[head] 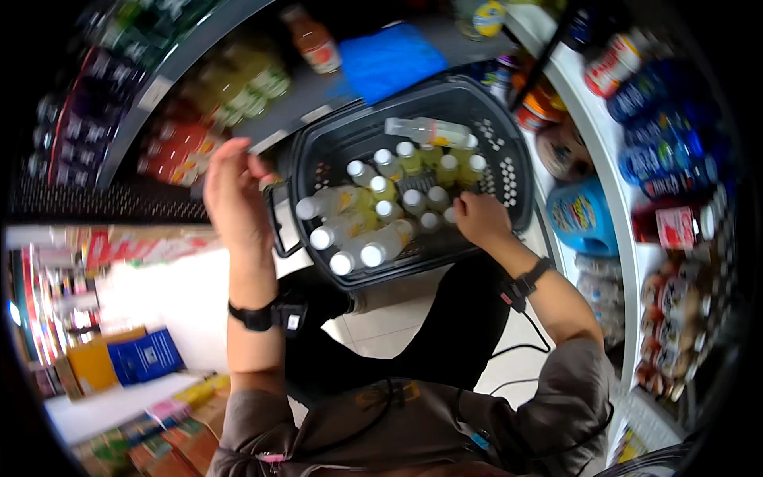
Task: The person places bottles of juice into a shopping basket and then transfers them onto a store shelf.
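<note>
A dark grey plastic shopping basket [411, 280] sits before me, tilted in view. In it stand several clear bottles with white caps [388, 211] and yellowish contents. Others lean or lie at its left side, such as a capped bottle [387, 241]. One labelled bottle [429, 131] lies across the far end. My right hand [484, 222] reaches into the basket's right side, fingers curled down beside a white cap; whether it grips a bottle is hidden. Raised left of the basket, my left hand [235, 191] appears to hold nothing, its thumb apart, near the basket handle [279, 226].
A shelf ahead holds red-orange bottles [185, 152], yellow-green bottles [250, 89], one brownish bottle [313, 45] and a blue plastic bag [390, 59]. On the right shelves stand a blue detergent jug [581, 217] and blue packs [661, 131]. A black cable [527, 346] hangs from my right wrist.
</note>
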Motion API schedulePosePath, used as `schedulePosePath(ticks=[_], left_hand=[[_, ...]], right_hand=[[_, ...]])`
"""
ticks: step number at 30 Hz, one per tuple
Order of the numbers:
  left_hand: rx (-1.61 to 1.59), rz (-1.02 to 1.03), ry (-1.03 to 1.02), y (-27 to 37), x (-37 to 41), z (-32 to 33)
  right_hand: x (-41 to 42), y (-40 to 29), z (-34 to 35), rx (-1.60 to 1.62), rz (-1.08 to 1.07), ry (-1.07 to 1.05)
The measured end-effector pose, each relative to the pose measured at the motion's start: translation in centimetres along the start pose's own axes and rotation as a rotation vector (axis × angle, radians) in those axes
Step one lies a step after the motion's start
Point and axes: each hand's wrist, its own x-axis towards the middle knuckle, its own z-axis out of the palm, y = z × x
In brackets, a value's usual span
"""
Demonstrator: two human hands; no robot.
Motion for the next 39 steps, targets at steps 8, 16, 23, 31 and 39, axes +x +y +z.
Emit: schedulePosePath(ticks=[8,16,23,31,39], left_hand=[[0.046,-0.289,0.011,-4.7,1.2,-3.2],[-0.110,-0.566,-0.119,-6.3,2.6,-1.6],[-0.239,-0.662,-0.182,-6.9,3.4,-1.0],[-0.319,-0.655,-0.205,-5.7,3.3,-2.0],[-0.337,-0.618,-0.101,-4.0,3.9,-4.6]], right_hand=[[0.3,-1.6,-0.2,-0.008,0.017,0.013],[0.4,-1.5,-0.4,-0.017,0.084,0.022],[0.7,-1.4,0.0,-0.052,0.116,-0.019],[11.4,-1.0,1.7,-0.423,0.080,-0.304],[16.7,0.2,7.3,-0.399,0.329,-0.488]])
